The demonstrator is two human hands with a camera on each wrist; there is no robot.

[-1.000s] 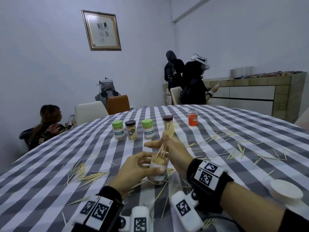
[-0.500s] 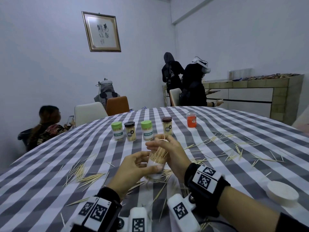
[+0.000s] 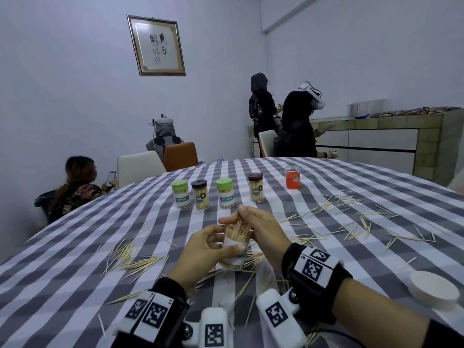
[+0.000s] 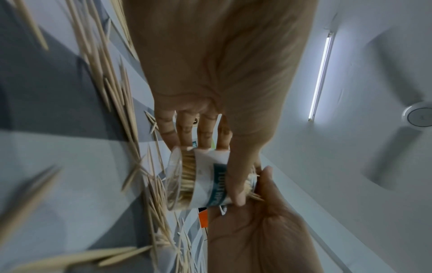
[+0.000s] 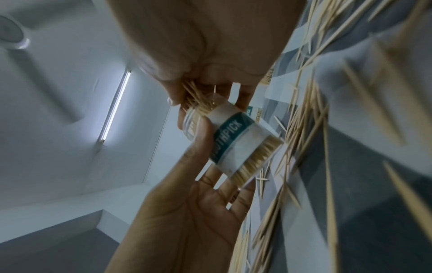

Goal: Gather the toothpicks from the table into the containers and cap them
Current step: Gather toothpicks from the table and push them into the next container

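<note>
While the striped counter point(image 3: 351, 197) is littered with stiff, light toothpicks point(image 3: 356, 227), the open container point(image 3: 234, 252), smooth and tippable, is gripped by the left hand point(image 3: 208, 254); a bunch is pinched at its mouth by the right hand point(image 3: 261, 229).

Pale matt wooden toothpicks point(image 3: 140, 262) lie on a soft grey-and-white checked cloth point(image 3: 75, 259) covering the desk, beside a clear glossy plastic container point(image 3: 234, 249) with a paper label.
</note>
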